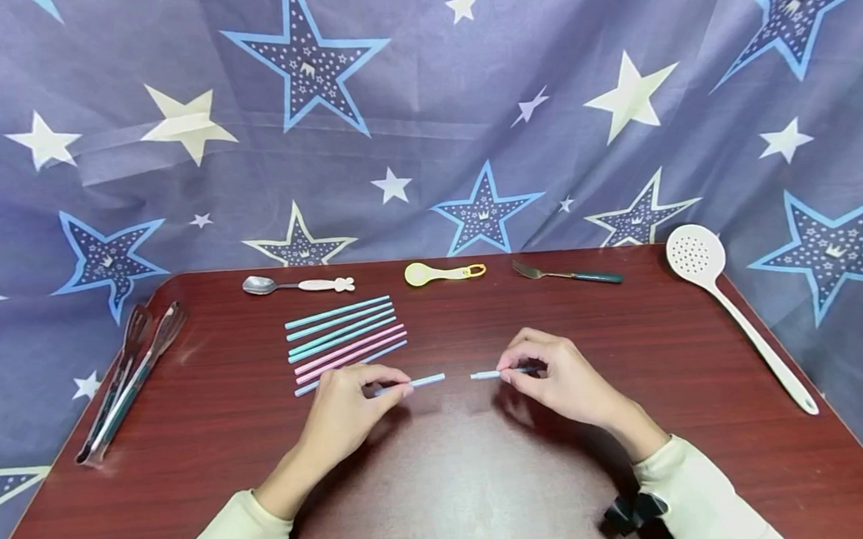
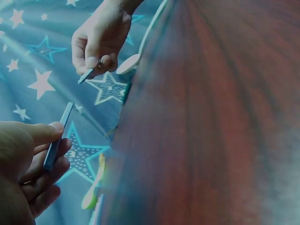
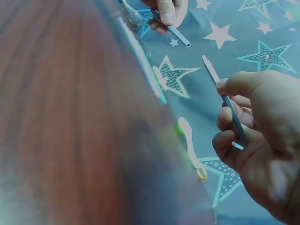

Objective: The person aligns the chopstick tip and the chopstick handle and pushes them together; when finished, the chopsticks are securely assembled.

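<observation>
My left hand [image 1: 351, 404] pinches a short light-blue stick piece [image 1: 429, 380] between thumb and fingers, above the middle of the table. Facing it, my right hand [image 1: 563, 377] pinches another light-blue stick piece [image 1: 487, 375]. The two ends point at each other with a small gap between them. In the right wrist view, the left piece [image 3: 180, 37] has a hollow end, while the right piece [image 3: 212, 70] ends in a narrower tip. Just behind my left hand lie several thin sticks [image 1: 341, 319] in turquoise, pink and blue, side by side.
Along the back edge lie a spoon with a white handle [image 1: 316, 285], a yellow measuring spoon [image 1: 418, 274] and a fork with a dark green handle [image 1: 597, 277]. Metal tongs [image 1: 128, 391] lie at left, a white skimmer [image 1: 755, 334] at right. A starry cloth [image 1: 419, 95] hangs behind.
</observation>
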A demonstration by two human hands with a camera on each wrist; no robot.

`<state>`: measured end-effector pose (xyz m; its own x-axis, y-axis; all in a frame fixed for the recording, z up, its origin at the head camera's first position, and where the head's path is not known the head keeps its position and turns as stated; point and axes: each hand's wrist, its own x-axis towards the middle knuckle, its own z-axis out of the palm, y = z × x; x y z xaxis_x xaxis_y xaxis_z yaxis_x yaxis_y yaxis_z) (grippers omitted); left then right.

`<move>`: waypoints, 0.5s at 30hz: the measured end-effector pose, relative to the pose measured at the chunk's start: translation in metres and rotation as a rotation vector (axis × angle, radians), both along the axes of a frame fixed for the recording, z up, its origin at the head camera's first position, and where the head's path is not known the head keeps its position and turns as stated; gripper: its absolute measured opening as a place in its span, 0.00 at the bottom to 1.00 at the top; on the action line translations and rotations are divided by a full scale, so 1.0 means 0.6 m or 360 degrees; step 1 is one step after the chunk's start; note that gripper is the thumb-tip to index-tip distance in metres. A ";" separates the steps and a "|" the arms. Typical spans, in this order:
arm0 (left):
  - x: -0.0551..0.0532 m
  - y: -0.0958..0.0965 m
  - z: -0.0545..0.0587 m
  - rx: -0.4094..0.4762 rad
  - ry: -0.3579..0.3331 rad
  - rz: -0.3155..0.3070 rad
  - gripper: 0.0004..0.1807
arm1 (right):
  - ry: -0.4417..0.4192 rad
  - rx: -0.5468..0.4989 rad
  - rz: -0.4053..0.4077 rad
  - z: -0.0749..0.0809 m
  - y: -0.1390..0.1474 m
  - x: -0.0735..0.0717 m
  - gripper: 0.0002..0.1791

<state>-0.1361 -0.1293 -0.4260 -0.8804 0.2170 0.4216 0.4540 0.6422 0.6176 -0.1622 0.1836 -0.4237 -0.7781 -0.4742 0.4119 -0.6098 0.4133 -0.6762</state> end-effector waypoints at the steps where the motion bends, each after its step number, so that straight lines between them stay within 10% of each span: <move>1: 0.000 0.000 0.004 0.0007 -0.0005 0.0001 0.04 | 0.0001 -0.0012 -0.0004 0.004 -0.002 -0.002 0.09; 15: 0.002 0.007 0.017 0.0094 0.0032 -0.0054 0.04 | 0.0082 -0.0113 0.0034 0.012 -0.030 -0.003 0.09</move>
